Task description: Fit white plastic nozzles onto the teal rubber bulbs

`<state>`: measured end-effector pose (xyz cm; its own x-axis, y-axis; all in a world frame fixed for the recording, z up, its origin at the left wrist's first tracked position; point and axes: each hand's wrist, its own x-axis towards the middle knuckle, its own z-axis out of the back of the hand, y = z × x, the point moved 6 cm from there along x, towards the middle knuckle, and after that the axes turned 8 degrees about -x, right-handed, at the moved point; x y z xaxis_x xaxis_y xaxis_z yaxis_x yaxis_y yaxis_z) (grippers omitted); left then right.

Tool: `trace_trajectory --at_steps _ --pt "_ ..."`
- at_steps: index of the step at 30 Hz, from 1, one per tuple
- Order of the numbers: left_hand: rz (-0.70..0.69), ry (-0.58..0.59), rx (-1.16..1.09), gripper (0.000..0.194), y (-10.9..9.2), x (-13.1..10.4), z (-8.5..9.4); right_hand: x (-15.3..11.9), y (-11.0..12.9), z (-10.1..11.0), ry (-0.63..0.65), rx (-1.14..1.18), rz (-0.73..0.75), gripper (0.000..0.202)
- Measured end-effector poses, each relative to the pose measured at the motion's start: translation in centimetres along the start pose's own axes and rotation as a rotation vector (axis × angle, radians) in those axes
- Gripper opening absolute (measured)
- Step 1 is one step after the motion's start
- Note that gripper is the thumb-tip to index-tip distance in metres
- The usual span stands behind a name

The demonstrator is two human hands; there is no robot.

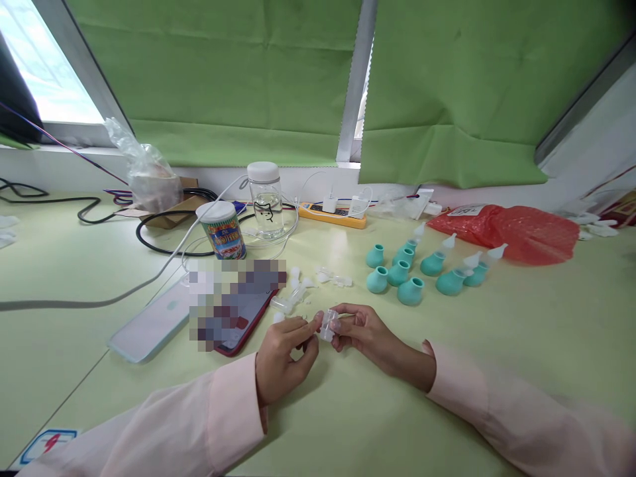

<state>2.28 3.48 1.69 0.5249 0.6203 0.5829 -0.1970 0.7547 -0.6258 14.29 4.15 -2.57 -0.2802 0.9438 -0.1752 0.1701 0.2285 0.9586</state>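
Note:
A small clear plastic part (328, 325) is between my hands, low in the middle of the view. My right hand (362, 333) grips it between thumb and fingers. From the left, my left hand (287, 354) reaches it with the index fingertip at its edge; the fingers are curled, and whether they hold anything is hidden. Just beyond my left hand lie loose translucent pieces (291, 299), with more clear pieces (334, 277) behind the part. Several teal bulbs (410, 291) stand to the right, some with clear pointed tips (497, 252) on them.
Left of my hands lie a red-edged phone (248, 315) and a pale phone case (149, 324). Behind stand a printed tub (223, 232), a lidded clear jar (267, 205) and an orange power strip (318, 214). Cables cross the left. A red bag (507, 232) lies back right.

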Motion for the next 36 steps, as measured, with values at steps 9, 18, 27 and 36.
trace_trajectory --at_steps 9,18,27,36 --pt "0.014 0.011 -0.041 0.034 -0.1 0.1 0.0 0.0 -0.2 0.1 0.009 -0.036 0.004 0.028" --pt "-0.019 0.02 -0.054 0.03 -0.3 0.2 0.2 0.0 -0.3 0.2 -0.009 -0.065 0.014 0.029" --pt "0.142 -0.013 -0.198 0.03 0.3 0.2 0.3 0.2 -0.1 0.0 0.021 0.042 0.026 0.023" --pt "0.606 0.037 -0.612 0.042 2.3 -0.3 -0.9 0.0 0.2 -0.5 0.114 0.077 0.047 0.017"
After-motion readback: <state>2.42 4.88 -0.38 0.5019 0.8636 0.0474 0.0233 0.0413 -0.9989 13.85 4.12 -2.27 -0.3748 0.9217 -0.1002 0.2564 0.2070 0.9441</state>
